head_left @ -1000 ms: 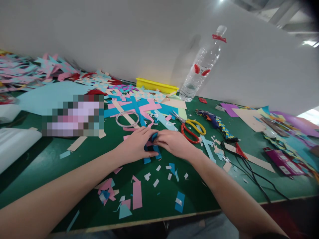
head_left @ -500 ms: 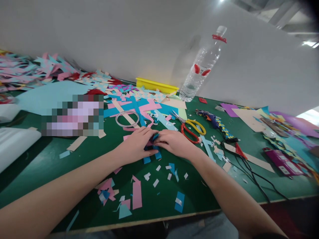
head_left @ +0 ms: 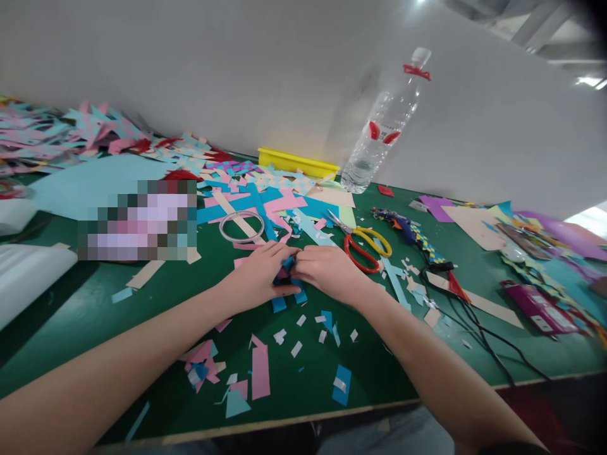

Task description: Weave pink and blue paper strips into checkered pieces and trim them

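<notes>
L hand (head_left: 258, 275) curled, thumb & fingers gripping small blue paper piece (head_left: 287, 264); R hand (head_left: 327, 268) closed, fingertips pinched on same piece from R side. Piece sits btwn hands, just above green table (head_left: 303, 404), mostly hidden by fingers; exact fold n/a. Blue strip ends (head_left: 279, 304) show below L thumb. Nearer the body: white paper bits (head_left: 296, 349), pink strip (head_left: 260, 371), blue scrap (head_left: 341, 384) w/ white bit on top. Beyond L hand: clear ring (head_left: 220, 227) lying flat over paper strips. Beyond R hand: scissors (head_left: 372, 242), 1 red & 1 yellow handle, blades slightly apart. Further R: blue-yellow woven band (head_left: 424, 243), black cords (head_left: 484, 335), purple pack (head_left: 540, 308). L side: lt-blue sheet (head_left: 95, 183), white roll (head_left: 33, 278), pixelated item (ID unclear). Rear: yellow tray (head_left: 298, 164) along wall (head_left: 213, 76), clear bottle (head_left: 379, 136) w/ red band at neck, tilted in view; pink/lt-blue strip pile (head_left: 52, 133) far L.
</notes>
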Available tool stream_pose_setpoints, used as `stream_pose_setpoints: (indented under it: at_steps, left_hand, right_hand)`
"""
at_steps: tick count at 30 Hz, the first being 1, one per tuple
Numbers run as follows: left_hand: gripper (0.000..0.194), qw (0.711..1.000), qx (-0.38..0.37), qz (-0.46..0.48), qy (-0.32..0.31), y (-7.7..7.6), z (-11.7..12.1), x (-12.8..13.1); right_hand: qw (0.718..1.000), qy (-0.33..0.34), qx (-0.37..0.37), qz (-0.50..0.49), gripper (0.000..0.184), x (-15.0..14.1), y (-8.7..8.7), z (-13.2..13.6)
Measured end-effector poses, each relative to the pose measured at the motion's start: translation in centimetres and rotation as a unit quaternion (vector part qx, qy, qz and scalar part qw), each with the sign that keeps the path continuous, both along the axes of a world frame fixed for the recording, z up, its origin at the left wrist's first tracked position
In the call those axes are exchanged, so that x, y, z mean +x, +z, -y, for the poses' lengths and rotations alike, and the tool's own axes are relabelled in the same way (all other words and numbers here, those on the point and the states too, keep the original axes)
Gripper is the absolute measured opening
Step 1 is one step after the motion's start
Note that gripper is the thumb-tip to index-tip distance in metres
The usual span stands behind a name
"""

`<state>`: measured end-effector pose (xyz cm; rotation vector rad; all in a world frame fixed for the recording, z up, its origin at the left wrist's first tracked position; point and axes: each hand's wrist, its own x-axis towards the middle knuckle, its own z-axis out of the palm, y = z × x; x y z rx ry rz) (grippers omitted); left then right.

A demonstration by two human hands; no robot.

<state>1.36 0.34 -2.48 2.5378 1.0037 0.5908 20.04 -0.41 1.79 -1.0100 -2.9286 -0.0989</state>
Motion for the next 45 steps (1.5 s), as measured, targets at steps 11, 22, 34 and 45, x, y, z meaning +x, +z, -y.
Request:
stream_pose_setpoints:
  at_steps: [11,22,34,45]
  left_hand:
    - [0.054,1.000,-0.001,-0.019,0.008,-0.2,-0.1,0.0]
    - [0.051,0.999,0.007,-0.034,0.008,0.1,-0.1,0.1]
    - [0.057,1.000,-0.014,-0.006,0.004,0.3,0.2,0.1]
    - [0.062,1.000,-0.022,-0.016,0.011,0.5,0.2,0.1]
  right_hand:
    - [0.999,0.008,-0.014,-0.028,0.027,0.3,-0.6,-0.3]
    - [0.996,0.013,-0.068,-0.047,0.029,0.8,-0.4,-0.5]
    - [0.993,-0.018,-0.096,-0.070,0.017,0.5,-0.7,-0.4]
    - [0.992,0.039,-0.087,-0.085,0.023,1.6,-0.8,-1.1]
